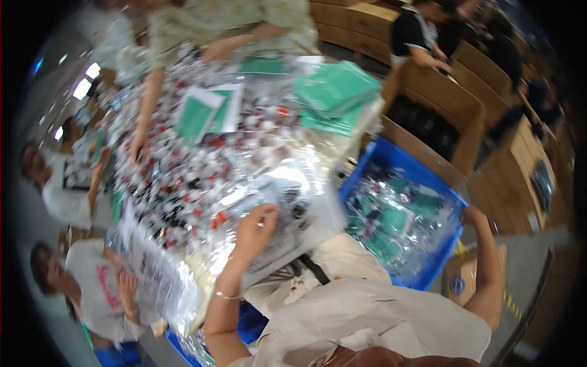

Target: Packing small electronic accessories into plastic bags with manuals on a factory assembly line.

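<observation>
Head view
Left hand (255, 227): fingers curled, grip resting on a clear plastic bag (287, 214) at the near edge of the tabletop (183, 177).
Right hand (474, 215): closed on the rim of the blue bin (391, 160), beside the tabletop.
Bin contents: green packets in clear wrap (397, 223).
Tabletop: heaped small red, black and white parts.

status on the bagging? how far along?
Done: the blue bin already holds a heap of filled clear bags. In hand: left hand rests on a clear bag on the table; right hand grips the bin's rim. Left: a big pile of small parts and green packets is still loose.
</observation>
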Tool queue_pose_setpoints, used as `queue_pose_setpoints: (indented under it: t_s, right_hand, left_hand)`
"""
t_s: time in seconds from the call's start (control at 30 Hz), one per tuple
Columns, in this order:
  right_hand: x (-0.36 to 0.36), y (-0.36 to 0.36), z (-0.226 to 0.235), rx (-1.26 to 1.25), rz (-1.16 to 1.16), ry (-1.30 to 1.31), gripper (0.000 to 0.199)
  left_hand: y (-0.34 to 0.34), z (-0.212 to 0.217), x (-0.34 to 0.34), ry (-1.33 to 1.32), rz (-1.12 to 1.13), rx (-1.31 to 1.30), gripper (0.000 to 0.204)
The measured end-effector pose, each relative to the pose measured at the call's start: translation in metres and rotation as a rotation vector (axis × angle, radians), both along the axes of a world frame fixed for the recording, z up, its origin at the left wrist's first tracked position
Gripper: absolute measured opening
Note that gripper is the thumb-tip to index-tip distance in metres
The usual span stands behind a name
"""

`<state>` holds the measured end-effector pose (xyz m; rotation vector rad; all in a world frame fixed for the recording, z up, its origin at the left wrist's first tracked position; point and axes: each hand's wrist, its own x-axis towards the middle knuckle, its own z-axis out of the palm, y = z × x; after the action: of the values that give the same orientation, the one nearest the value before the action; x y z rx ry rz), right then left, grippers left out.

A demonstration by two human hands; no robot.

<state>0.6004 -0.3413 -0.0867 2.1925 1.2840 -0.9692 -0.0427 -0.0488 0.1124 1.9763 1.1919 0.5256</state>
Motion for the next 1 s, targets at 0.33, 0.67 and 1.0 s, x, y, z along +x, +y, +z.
queue_pose_setpoints:
  t_s: [0.33,0.67,1.0]
  right_hand:
    - [-0.268,0.218,0.117,0.744,0.359,0.695,0.019]
    - [-0.369,0.255,0.078,0.679,0.088,1.001,0.04]
    - [-0.405,0.251,0.098,0.763,-0.466,1.345,0.025]
  left_hand:
    - [-0.031,-0.066,0.052,0.378,0.15,0.763,0.054]
    - [-0.02,-0.078,0.049,0.276,0.139,0.793,0.027]
    - [-0.021,-0.063,0.049,0.278,0.137,0.688,0.046]
